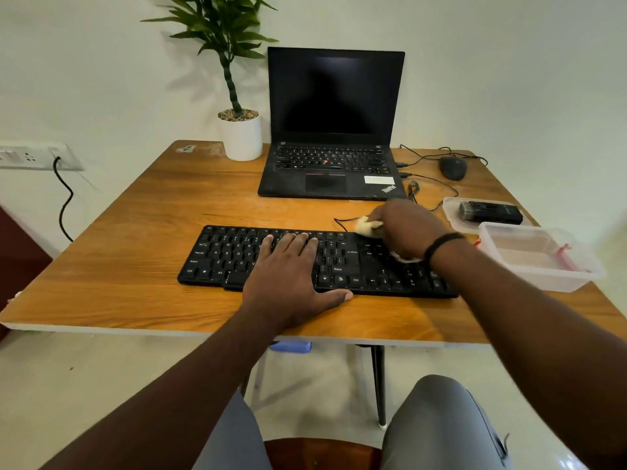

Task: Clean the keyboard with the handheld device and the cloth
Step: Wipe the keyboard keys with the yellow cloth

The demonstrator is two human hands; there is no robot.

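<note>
Two hands work one keyboard (217, 256) on the desk (112, 266): left hand (291, 276) lies flat across its keys, right hand (403, 228) grips one cloth (366, 227) at its far right edge.

Even, soft indoor light, moderately bright. Plant (220, 35) throws a faint shadow on the wall (509, 79) behind it. Wide-angle bend: worktop (118, 266) edges curve toward frame corners. Slight motion blur on cloth (366, 227) at the right hand (407, 228) grip. Laptop screen (334, 93) dark, matte.
</note>
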